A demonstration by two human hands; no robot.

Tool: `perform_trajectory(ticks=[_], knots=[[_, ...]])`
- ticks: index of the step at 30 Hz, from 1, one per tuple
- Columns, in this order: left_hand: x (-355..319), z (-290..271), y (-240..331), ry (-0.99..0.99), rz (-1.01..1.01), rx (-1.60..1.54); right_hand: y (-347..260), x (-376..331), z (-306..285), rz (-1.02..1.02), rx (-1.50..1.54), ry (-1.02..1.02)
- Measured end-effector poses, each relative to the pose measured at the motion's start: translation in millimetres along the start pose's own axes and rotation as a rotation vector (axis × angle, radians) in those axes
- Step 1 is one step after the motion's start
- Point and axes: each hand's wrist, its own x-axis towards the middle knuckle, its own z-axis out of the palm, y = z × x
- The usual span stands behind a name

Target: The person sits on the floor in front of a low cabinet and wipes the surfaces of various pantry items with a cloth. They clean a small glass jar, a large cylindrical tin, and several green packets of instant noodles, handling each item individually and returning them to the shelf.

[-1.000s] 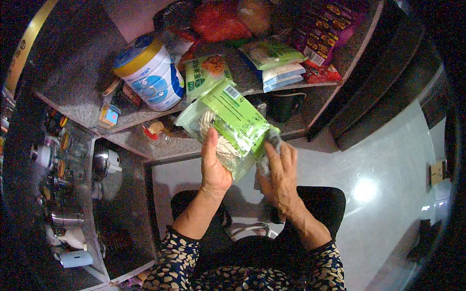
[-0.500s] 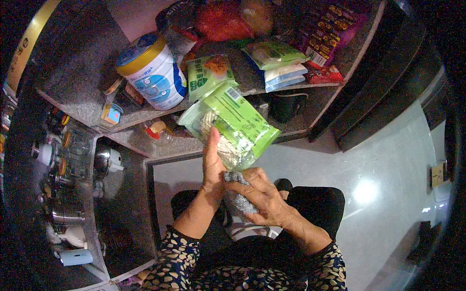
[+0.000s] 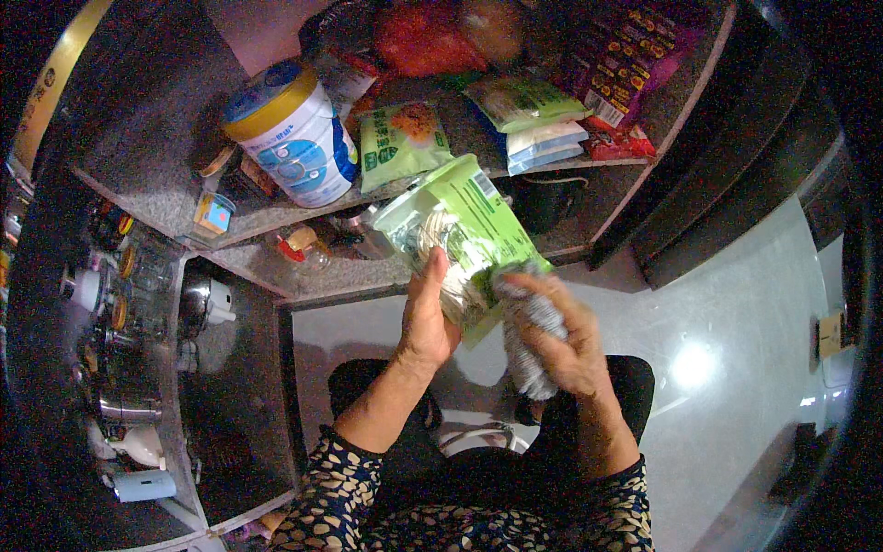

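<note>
My left hand (image 3: pixel 428 322) grips a green packet of pale dried noodles (image 3: pixel 486 221) by its near left side, thumb across the clear window. The packet is tilted in the air in front of the shelf. A bunched grey cloth (image 3: pixel 531 359) is held in my right hand (image 3: pixel 572 345), which is slightly blurred. Its upper end touches the packet's lower right edge, and the rest hangs below the fingers. Behind the noodles, another green packet (image 3: pixel 405 138) stands on the shelf beside a large white-and-blue can (image 3: pixel 303 147) with a gold rim.
The speckled stone shelf (image 3: pixel 156 175) also carries a small stack of packets (image 3: pixel 538 124), a purple bag (image 3: pixel 625 60) and a red bag (image 3: pixel 423 37). A small jar (image 3: pixel 302 247) sits on the lower ledge. At left, open compartments hold a metal pot (image 3: pixel 129 405) and jars.
My right hand and the cloth have moved up and to the right, from the packet's near corner to its right edge. My left hand and the packet have shifted slightly right.
</note>
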Motion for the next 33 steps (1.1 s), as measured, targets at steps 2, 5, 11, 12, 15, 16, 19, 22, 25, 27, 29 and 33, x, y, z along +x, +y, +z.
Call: perform_trajectory(ticks=[2,5,11,12,15,16,19,22,25,27,29,33], knots=[[-5,4,0,-0.013,0.019,0.124,0,1,-1,0.056,0.092,0.201],[-8,5,-7,-0.081,-0.053,0.012,13,13,2,-0.094,-0.316,0.307],[-11,-4,-14,-0.013,-0.16,-0.037,17,6,33,-0.266,-0.776,0.105],[-11,-6,-13,0.01,-0.159,-0.03,14,5,34,-0.28,-0.754,0.055],[-13,-10,-4,0.03,-0.193,0.025,12,1,41,-0.381,-0.726,-0.03],[-13,-12,-5,0.044,-0.203,0.015,11,0,42,-0.402,-0.71,-0.049],[-9,-11,-3,0.007,-0.279,-0.08,13,-5,40,-0.454,-0.571,-0.142],[-8,-5,-5,0.02,-0.252,-0.002,2,-5,19,-0.388,-0.346,-0.211],[-5,-24,-21,-0.048,-0.308,0.043,1,1,0,-0.285,-0.166,0.071],[-13,0,-18,-0.127,-0.25,0.017,7,11,-6,-0.155,-0.198,0.349],[-14,5,-24,-0.19,-0.264,0.019,5,19,-8,-0.077,-0.242,0.459],[-15,-3,-37,-0.219,-0.261,0.135,3,23,-2,-0.169,-0.571,0.367]])
